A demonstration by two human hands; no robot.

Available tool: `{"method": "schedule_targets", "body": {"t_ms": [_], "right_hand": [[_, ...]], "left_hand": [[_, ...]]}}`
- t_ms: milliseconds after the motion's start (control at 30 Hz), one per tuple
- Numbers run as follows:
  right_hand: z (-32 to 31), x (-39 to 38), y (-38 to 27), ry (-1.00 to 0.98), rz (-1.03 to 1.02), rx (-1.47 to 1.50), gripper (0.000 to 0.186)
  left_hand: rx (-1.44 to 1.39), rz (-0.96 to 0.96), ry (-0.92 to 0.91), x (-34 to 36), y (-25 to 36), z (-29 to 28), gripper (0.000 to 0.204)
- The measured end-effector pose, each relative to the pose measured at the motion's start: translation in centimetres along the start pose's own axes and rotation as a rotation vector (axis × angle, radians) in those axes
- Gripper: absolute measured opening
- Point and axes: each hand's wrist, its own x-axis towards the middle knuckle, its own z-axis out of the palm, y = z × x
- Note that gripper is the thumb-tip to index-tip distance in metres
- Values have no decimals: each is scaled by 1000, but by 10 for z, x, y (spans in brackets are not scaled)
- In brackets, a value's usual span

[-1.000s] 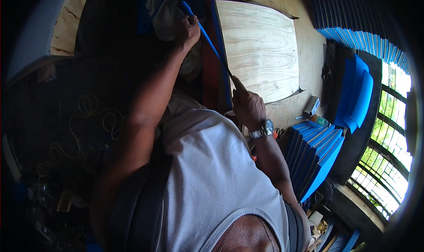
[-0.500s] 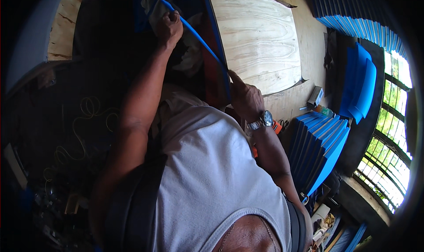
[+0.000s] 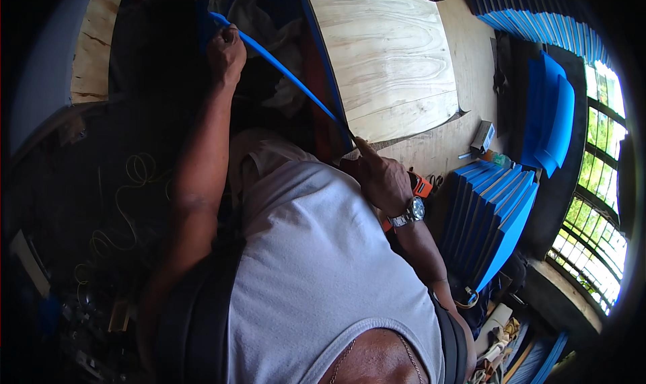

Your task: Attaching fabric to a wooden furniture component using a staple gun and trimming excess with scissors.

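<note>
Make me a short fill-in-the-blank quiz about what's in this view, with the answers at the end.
1. The left hand holds a long strip whose colour is ____.
2. The wristwatch is worn on the ____ arm.
3. The pale panel shows the grain of ____.

Missing words: blue; right; wood.

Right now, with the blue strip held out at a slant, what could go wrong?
1. The blue strip slants from the left hand to the edge of the wood-grain panel; an uneven tug might tear it.
2. The right hand has its index finger near where strip and panel meet; a slip could pinch or scrape it.
3. The metal wristwatch sits close to an orange object; a jerk might knock it.
</note>
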Motion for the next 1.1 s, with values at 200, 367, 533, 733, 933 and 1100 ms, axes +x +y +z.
{"method": "schedule_targets", "body": {"t_ms": [200,367,533,733,933,1100], "right_hand": [[-29,-46,-2,-138,74,-1,44],[-30,-63,-1,-96,62,-55,44],[-36,-75,5,-82,90,-73,43],[-32,-70,4,-40,33,-35,43],[-61,-79,8,-166,88,-45,43],[-50,-62,11,-170,47,-28,43]], "left_hand": [[-11,-69,100,-7,2,-17,43],[-5,-99,83,-10,3,-24,44],[32,-124,113,-11,-9,-28,45],[31,-120,175,-2,-33,-29,45],[-4,-200,216,-9,-35,-55,44],[-52,-203,276,-28,-29,-55,40]]}}
